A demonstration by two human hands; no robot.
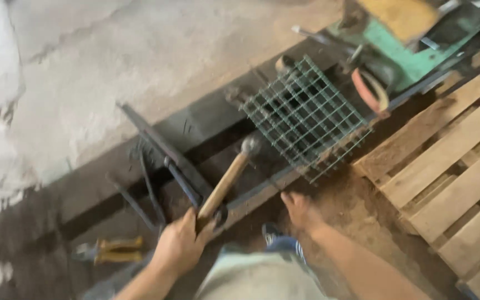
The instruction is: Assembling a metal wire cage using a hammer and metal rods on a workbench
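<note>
My left hand (180, 247) grips the wooden handle of a hammer (226, 180). The hammer's metal head (249, 145) points up and away, just short of a square piece of green wire mesh (304, 116). The mesh lies tilted over dark steel bars (165, 147) on the floor. My right hand (299, 210) rests fingers-down on the dirt beside a flat steel bar, just below the mesh's near corner. It holds nothing. The view is blurred by motion.
Yellow-handled pliers (112, 250) lie on the floor at the lower left. A wooden pallet (451, 161) fills the right side. A green machine (404, 44) with a curved orange part (368, 91) stands at the upper right. Pale concrete floor (84, 66) spreads across the upper left.
</note>
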